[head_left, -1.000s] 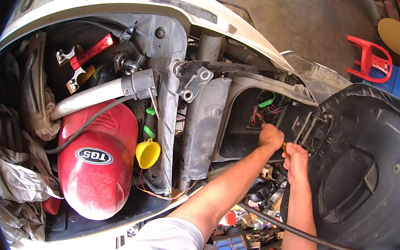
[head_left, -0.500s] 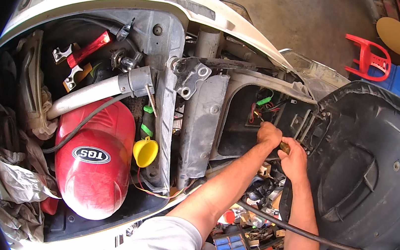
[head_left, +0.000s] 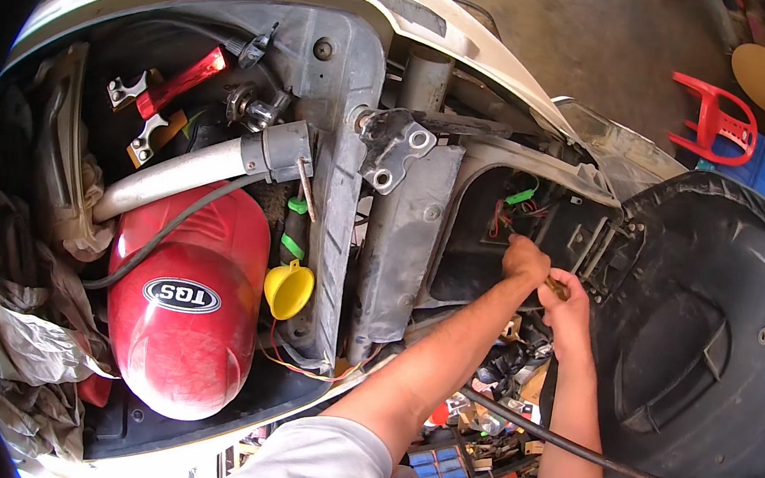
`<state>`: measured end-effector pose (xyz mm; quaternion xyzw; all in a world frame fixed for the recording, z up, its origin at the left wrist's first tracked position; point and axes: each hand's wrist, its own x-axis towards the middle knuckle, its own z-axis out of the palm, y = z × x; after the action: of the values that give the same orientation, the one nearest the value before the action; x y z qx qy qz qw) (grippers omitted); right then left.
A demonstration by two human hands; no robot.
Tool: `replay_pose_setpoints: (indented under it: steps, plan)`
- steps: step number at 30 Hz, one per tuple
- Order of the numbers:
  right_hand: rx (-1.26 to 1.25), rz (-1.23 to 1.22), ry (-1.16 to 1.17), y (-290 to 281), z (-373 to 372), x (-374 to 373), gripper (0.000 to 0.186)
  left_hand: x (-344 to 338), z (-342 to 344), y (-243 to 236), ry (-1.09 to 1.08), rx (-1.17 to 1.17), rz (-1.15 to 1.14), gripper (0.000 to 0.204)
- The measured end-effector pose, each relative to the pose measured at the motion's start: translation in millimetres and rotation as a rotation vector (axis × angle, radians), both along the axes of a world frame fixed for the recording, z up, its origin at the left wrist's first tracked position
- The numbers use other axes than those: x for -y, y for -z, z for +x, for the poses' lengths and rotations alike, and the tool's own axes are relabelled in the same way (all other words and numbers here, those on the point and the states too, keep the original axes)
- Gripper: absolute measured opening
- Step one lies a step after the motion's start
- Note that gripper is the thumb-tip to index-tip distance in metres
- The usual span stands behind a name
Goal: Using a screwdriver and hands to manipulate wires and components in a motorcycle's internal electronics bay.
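Observation:
Over the near edge of an open dark compartment [head_left: 469, 269] in a scooter body, my left hand [head_left: 526, 260] is closed, its fingers pointing in. What those fingers hold is hidden. Just right of it, my right hand [head_left: 567, 309] pinches a yellow-brown tool handle [head_left: 556, 286], whose front end disappears behind my left hand. Beyond my fingers, inside the compartment, are thin red wires [head_left: 496, 222] and a green connector or tape-wrapped piece [head_left: 521, 196].
A raised black seat [head_left: 706, 327] stands at right, with a dark cable [head_left: 605, 452] crossing below it. Left, the storage bay holds a red helmet [head_left: 184, 339], yellow funnel [head_left: 288, 291] and grey pipe [head_left: 186, 170]. A red chair [head_left: 717, 122] is far right.
The view has shifted, so the scooter sits slightly further right. My right fingers have changed their grip, and more of the yellow-brown handle shows. My left hand stays near the compartment's edge.

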<state>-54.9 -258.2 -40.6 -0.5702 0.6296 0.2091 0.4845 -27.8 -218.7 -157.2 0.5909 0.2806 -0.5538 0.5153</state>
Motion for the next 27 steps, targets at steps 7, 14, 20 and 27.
replay_pose_setpoints:
  steps: [7,14,20,27]
  plan:
    - [-0.008,-0.114,-0.181,-2.0,-1.2,10.2,0.031,0.7,1.1,0.6,-0.012,0.016,-0.068,0.050]
    - [0.340,-0.661,-1.147,14.1,-15.7,11.6,0.031,5.4,-1.3,-0.8,0.022,0.044,-0.047,0.047]
    - [-0.024,-0.158,-0.129,-1.0,1.1,6.5,0.032,5.6,-3.4,4.5,0.010,0.065,-0.039,0.045]
    - [0.134,-0.502,-0.741,11.5,-21.5,15.5,0.029,15.0,-8.6,6.5,0.025,0.122,-0.053,0.043]
